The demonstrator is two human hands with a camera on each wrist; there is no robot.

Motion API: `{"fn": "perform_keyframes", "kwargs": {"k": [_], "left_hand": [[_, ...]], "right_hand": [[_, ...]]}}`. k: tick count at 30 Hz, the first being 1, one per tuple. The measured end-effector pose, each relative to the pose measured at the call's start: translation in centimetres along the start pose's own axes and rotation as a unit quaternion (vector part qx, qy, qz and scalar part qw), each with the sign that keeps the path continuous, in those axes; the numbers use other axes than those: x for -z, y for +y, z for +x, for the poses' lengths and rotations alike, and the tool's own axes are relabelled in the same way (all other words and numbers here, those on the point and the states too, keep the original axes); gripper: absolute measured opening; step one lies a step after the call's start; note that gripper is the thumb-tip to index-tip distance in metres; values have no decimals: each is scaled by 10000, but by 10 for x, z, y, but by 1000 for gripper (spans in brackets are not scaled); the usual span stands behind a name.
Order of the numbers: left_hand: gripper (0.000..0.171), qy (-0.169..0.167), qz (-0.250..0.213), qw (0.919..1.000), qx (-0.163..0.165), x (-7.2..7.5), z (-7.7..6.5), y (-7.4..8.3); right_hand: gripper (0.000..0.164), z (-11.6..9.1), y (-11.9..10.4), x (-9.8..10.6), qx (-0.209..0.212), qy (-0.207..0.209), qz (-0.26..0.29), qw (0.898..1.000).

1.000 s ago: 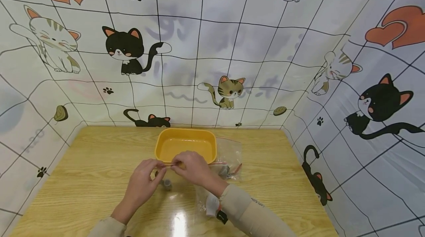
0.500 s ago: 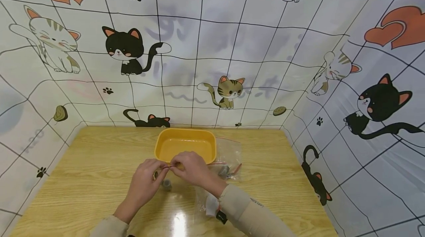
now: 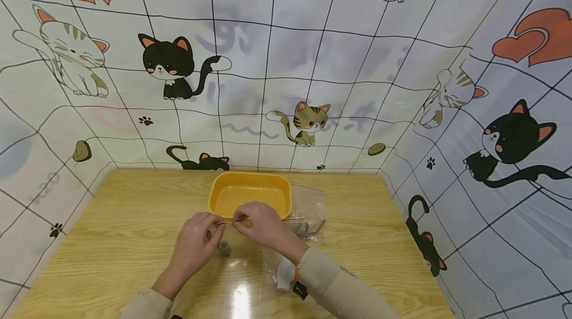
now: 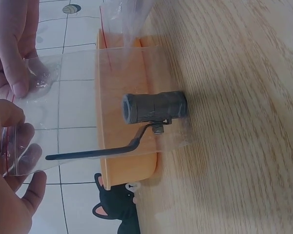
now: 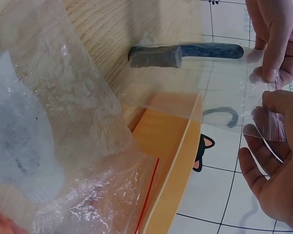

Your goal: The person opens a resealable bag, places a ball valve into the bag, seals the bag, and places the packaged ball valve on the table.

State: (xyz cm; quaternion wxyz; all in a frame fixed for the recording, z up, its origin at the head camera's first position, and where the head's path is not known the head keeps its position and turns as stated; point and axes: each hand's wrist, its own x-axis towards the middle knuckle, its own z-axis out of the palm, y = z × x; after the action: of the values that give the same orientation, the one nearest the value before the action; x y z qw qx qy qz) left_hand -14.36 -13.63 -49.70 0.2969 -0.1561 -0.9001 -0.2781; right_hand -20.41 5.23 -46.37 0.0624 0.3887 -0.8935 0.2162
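A clear zip-lock bag (image 4: pixel 78 117) with a red line along its mouth hangs between my two hands, in front of the yellow tray. Inside lies a grey metal ball valve (image 4: pixel 154 108) with a long dark lever (image 4: pixel 95 154), low in the bag and close over the table. My left hand (image 3: pixel 194 239) pinches the mouth on one side, thumb against fingers. On the other side my right hand (image 3: pixel 259 224) pinches the same edge, its fingertips near the left ones. The head view shows the valve small, beneath the left fingers.
The yellow tray (image 3: pixel 288 195) stands at the back of the wooden table (image 3: pixel 357 239). Right of it lies a clear bag (image 3: pixel 310 202) with grey and reddish pieces. Another clear bag with a white piece (image 3: pixel 285 275) and a black piece (image 3: pixel 300 290) lies beside my right forearm. Cat-patterned cloth (image 3: pixel 250 61) surrounds the table.
Both hands stay at nearly the same spot. Their fingertips draw closer along the bag's mouth, then part slightly, with the bag still held between them.
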Motion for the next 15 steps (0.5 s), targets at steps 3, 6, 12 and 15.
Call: {"fn": "perform_keyframes", "kwargs": {"k": [3,6,12,15], "left_hand": [[10,-17,6,10000,33,0,0,-1],[11,-52,-20,9999,86,0,0,-1],[11,-88,-84,9999,93,-1,1,-1],[11,-55,-16,10000,26,-1,2,-1]], "right_hand": [[11,0,0,0,50,46,-60,10000],[13,-1,-1,0,193,121,-166,9996],[17,0,-1,0,363,151,-243,9989],[17,-1,0,1,292,97,-160,9994]]}}
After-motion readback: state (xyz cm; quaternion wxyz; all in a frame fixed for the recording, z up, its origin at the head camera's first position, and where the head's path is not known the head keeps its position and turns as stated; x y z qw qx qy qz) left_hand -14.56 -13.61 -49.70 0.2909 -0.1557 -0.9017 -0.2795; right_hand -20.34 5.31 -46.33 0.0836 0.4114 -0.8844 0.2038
